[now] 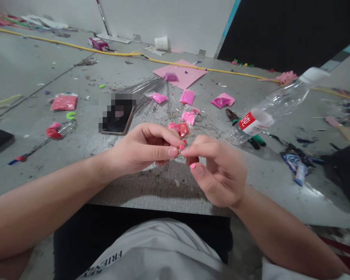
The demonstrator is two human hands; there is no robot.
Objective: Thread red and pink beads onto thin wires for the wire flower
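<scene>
My left hand (151,146) pinches a tiny reddish-pink lump of what looks like modelling clay (182,147) between thumb and forefinger. My right hand (218,167) is beside it, its index fingertip at the lump. The right thumb stands apart from the index finger, with a small bright pink clay bit (193,165) on its tip. Just beyond the fingertips lies a clear packet of red clay (183,129). Pink clay packets, one of them here (188,116), are spread farther back on the table.
A phone (118,116) lies left of centre near a fan of thin wires (146,87). At right, a tilted plastic bottle (280,105) overlaps green-handled pliers (255,142). A yellow cord (116,52) crosses the back, past pink paper (189,79). A red clay packet (64,102) lies left.
</scene>
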